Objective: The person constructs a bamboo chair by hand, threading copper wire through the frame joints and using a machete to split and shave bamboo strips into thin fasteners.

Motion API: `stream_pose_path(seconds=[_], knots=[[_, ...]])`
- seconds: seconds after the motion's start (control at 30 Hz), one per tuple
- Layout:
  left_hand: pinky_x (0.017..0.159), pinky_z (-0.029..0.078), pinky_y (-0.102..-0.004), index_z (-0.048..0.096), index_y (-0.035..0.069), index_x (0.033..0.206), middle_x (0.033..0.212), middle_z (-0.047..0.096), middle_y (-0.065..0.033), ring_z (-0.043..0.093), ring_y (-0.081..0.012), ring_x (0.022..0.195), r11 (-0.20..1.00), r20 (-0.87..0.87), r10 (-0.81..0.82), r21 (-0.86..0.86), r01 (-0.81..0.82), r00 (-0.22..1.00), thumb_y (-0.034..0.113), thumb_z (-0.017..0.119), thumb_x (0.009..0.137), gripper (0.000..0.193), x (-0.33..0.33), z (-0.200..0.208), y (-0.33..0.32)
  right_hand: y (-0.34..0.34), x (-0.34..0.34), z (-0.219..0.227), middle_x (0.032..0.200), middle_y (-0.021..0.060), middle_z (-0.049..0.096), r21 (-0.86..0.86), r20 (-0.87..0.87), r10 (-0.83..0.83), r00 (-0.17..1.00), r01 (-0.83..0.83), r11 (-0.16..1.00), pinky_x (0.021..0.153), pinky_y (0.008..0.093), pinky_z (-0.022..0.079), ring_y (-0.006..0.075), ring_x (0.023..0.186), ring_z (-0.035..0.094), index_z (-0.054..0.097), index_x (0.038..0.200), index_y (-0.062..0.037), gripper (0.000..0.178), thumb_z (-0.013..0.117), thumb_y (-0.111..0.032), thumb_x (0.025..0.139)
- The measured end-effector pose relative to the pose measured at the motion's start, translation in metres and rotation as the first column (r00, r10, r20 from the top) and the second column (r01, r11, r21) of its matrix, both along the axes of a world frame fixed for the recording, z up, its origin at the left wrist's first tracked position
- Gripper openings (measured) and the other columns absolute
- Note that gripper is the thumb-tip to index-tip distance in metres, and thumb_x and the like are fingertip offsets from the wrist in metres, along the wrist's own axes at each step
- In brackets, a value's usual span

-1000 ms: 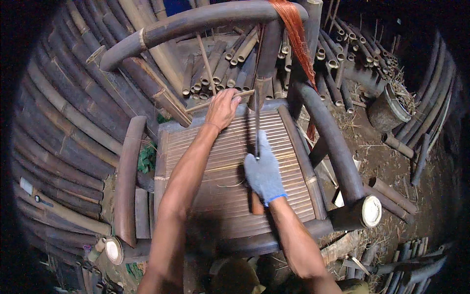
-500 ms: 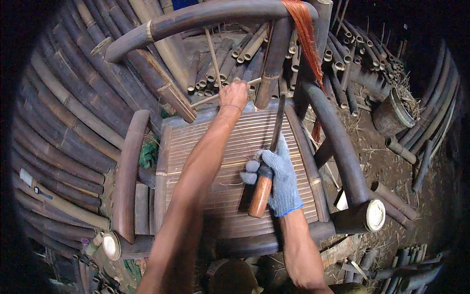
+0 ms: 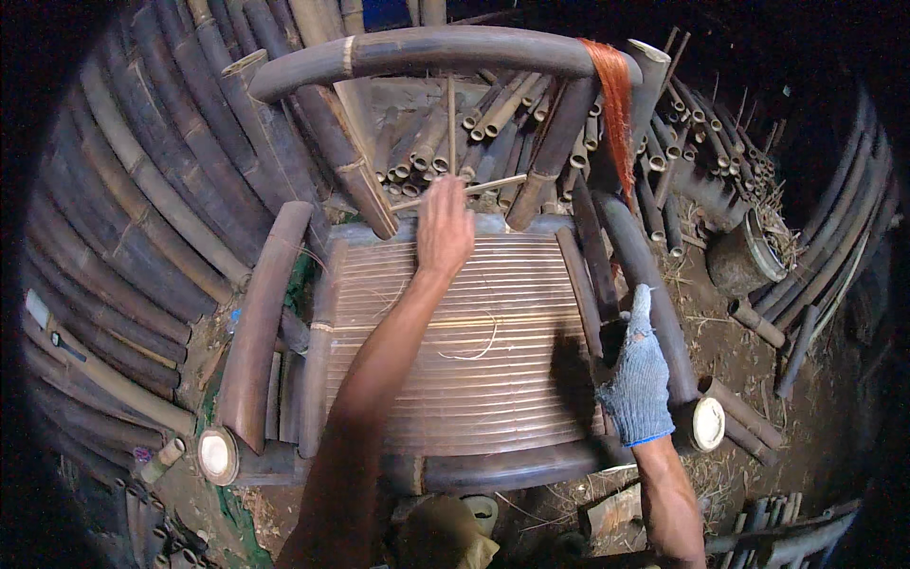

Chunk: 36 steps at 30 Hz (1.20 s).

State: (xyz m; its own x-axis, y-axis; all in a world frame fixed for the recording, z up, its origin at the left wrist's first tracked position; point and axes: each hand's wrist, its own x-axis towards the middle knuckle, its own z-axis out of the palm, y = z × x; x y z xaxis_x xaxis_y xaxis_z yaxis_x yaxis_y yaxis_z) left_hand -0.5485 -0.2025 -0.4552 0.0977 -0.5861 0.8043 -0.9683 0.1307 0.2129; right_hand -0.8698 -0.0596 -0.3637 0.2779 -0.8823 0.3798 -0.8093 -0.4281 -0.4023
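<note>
My bare left hand (image 3: 444, 228) reaches over the back of a bamboo chair's slatted seat (image 3: 455, 379). It is at the crossing of a thin upright bamboo stick (image 3: 451, 119) and a thin crosswise strip (image 3: 498, 185). Its fingers are smeared by motion, so their grip is unclear. My right hand (image 3: 640, 379), in a grey knitted glove, is beside the right armrest (image 3: 654, 270), one finger stretched along it. The other fingers are curled round a knife whose dark blade (image 3: 589, 237) seems to point up and away; the hand hides its handle. A loose curled fibre (image 3: 483, 346) lies on the slats.
The chair's curved top rail (image 3: 455, 52) spans the far side, with orange strands (image 3: 611, 104) hanging from its right end. Dark bamboo poles (image 3: 142, 190) lean at the left. Cut bamboo lengths (image 3: 422, 147) are stacked behind. A round container (image 3: 749, 251) stands at the right.
My right hand has moved right, from over the seat to beside the right armrest. My left hand stays by the thin sticks, its fingers now blurred. The view has shifted slightly.
</note>
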Motion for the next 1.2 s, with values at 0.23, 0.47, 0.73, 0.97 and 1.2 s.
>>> stream_pose_path(seconds=[0.23,0.47,0.73,0.97,1.2], knots=[[0.122,0.016,-0.0464,0.021,-0.003,0.152,0.157,0.026,-0.0212,0.018,-0.0363,0.148,0.947,0.017,0.207,0.248,-0.205,0.978,0.037,0.068,0.084,0.092,0.071,-0.037,0.034,-0.074,0.068,-0.02,0.098,0.0233,0.06,-0.118,0.022,0.173,0.985,-0.169,0.979,0.083,0.046,0.049,0.0421,0.094,0.06,0.053,0.109,-0.0016,0.039,0.073,-0.021,0.081],[0.122,0.016,-0.0453,0.021,-0.002,0.153,0.157,0.025,-0.0208,0.018,-0.0348,0.149,0.929,0.03,0.223,0.296,-0.222,0.974,0.032,0.068,0.08,0.093,0.084,-0.039,0.039,-0.146,0.179,0.011,0.095,0.0303,0.066,-0.178,0.114,0.041,0.993,-0.021,0.984,0.079,0.0524,0.054,0.0472,0.091,0.066,0.05,0.107,0.002,0.027,0.059,-0.019,0.091],[0.122,0.016,-0.0449,0.025,-0.001,0.153,0.157,0.027,-0.0193,0.02,-0.0332,0.148,0.923,0.062,0.243,0.293,-0.251,0.968,0.027,0.067,0.077,0.091,0.085,-0.043,0.037,-0.171,0.181,-0.002,0.099,0.0349,0.065,-0.019,-0.015,0.096,0.995,-0.096,0.995,0.083,0.0553,0.052,0.049,0.094,0.065,0.05,0.113,0.0034,0.038,0.058,-0.026,0.091],[0.122,0.016,-0.044,0.029,-0.001,0.151,0.157,0.029,-0.0189,0.022,-0.032,0.148,0.923,0.079,0.228,0.299,-0.241,0.971,0.025,0.068,0.076,0.089,0.069,-0.041,0.029,-0.185,0.169,-0.032,0.096,0.0348,0.065,0.178,-0.223,0.159,0.962,-0.12,0.977,0.082,0.0535,0.053,0.0488,0.094,0.065,0.05,0.109,0.0038,0.036,0.06,-0.025,0.089],[0.121,0.019,-0.0446,0.031,0.001,0.151,0.156,0.032,-0.0169,0.025,-0.0309,0.147,0.91,0.101,0.254,0.312,-0.273,0.962,0.022,0.066,0.076,0.086,0.076,-0.041,0.029,-0.17,0.18,-0.058,0.095,0.0345,0.065,0.14,-0.097,0.13,0.987,-0.116,0.983,0.081,0.0549,0.052,0.0497,0.092,0.064,0.05,0.106,0.0026,0.03,0.058,-0.022,0.09]])
